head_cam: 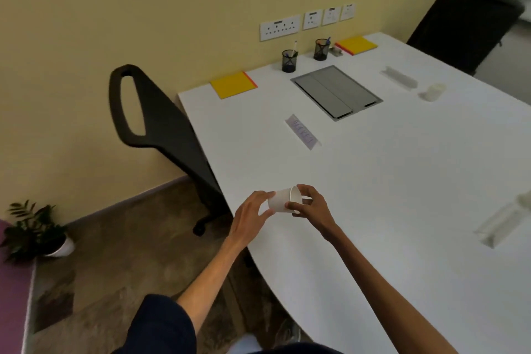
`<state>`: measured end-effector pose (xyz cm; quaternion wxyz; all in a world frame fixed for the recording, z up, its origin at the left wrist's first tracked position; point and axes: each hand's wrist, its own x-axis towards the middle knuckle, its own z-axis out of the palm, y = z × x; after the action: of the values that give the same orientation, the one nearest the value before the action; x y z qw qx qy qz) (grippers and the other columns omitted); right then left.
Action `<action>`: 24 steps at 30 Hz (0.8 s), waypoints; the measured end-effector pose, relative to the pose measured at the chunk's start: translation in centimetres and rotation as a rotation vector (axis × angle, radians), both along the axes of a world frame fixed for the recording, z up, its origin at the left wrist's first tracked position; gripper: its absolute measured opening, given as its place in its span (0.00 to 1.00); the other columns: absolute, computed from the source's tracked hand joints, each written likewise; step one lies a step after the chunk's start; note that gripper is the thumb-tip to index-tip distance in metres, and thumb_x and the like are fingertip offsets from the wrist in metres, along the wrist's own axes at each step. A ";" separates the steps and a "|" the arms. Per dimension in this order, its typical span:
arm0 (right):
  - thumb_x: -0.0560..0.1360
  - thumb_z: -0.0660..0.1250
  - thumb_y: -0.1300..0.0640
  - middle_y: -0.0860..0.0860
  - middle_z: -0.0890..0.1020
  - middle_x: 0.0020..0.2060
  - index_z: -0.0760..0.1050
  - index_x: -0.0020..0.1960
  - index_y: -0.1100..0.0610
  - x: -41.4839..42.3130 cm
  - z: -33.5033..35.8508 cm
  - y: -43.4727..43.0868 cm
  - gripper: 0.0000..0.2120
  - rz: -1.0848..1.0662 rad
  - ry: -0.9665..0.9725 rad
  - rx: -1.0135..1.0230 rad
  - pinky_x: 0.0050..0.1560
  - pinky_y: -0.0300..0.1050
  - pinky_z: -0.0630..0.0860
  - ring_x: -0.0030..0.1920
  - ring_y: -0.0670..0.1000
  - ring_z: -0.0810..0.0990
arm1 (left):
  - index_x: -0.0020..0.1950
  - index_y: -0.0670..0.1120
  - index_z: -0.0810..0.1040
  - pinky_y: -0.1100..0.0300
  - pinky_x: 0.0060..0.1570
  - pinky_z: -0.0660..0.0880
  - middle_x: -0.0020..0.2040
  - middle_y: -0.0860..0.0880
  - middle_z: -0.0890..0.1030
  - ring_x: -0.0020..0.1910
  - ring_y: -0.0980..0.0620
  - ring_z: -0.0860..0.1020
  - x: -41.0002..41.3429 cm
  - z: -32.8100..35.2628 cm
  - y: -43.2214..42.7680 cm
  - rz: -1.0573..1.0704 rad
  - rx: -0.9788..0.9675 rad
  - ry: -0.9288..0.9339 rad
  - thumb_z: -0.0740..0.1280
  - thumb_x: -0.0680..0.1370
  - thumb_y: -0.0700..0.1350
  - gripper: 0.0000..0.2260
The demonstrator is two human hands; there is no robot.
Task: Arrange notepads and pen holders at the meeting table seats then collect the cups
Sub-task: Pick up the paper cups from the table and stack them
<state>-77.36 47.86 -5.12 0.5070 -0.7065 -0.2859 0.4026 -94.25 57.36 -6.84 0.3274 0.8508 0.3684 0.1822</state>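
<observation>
Here the paper cup (283,200) is held on its side above the white table (373,210), near its 7 o'clock edge. The right hand (309,204) pinches the rim with curled fingers, and the left hand (250,211) closes thumb and fingers round the base. Collecting looks under way: another cup (434,91) waits at 2 o'clock. Yellow notepads (232,85) and mesh pen holders (289,60) already sit toward 12 o'clock. The name card (303,131) bears handwriting, seemingly too blurred to read.
</observation>
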 end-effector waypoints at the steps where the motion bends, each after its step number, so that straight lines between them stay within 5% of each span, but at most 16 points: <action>1: 0.69 0.77 0.59 0.54 0.77 0.61 0.71 0.67 0.56 0.7 0.0 0.4 0.29 -0.019 0.002 -0.006 0.48 0.51 0.84 0.56 0.55 0.81 | 0.69 0.49 0.74 0.57 0.62 0.76 0.65 0.52 0.76 0.62 0.54 0.76 0.9 -0.1 0.6 -0.013 -0.005 -0.003 0.71 0.77 0.45 0.20; 7: 0.67 0.78 0.56 0.51 0.77 0.60 0.71 0.67 0.53 4.8 -0.4 1.7 0.31 -0.139 -0.084 -0.030 0.47 0.48 0.84 0.56 0.51 0.79 | 0.66 0.49 0.75 0.70 0.51 0.72 0.63 0.53 0.77 0.55 0.58 0.76 6.3 -0.4 3.8 -0.143 -0.039 0.001 0.72 0.76 0.45 0.19; 14: 0.66 0.79 0.53 0.47 0.76 0.62 0.71 0.67 0.52 9.3 -1.2 3.1 0.32 -0.253 -0.240 -0.095 0.56 0.44 0.77 0.58 0.49 0.77 | 0.66 0.46 0.75 0.69 0.50 0.71 0.63 0.51 0.78 0.55 0.54 0.77 13.0 -1.0 7.2 -0.296 -0.061 0.017 0.73 0.75 0.44 0.20; 19: 0.65 0.79 0.53 0.48 0.73 0.64 0.70 0.69 0.51 12.3 -1.1 5.9 0.35 -0.385 -0.305 -0.135 0.61 0.51 0.76 0.61 0.51 0.75 | 0.67 0.46 0.74 0.59 0.62 0.71 0.66 0.49 0.77 0.64 0.51 0.75 16.7 -1.7 10.7 -0.354 0.010 0.060 0.68 0.78 0.48 0.18; 24: 0.65 0.77 0.52 0.48 0.71 0.64 0.68 0.69 0.47 14.7 -1.4 9.0 0.35 -0.444 -0.387 -0.190 0.59 0.45 0.71 0.62 0.49 0.73 | 0.73 0.46 0.68 0.55 0.71 0.61 0.74 0.49 0.68 0.78 0.51 0.58 19.2 -3.5 15.1 -0.391 0.134 0.184 0.64 0.80 0.51 0.23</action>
<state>-62.62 56.84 -6.51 0.4503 -0.8595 -0.1769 0.1649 -75.05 72.50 -10.33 0.2642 0.9390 0.2118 0.0607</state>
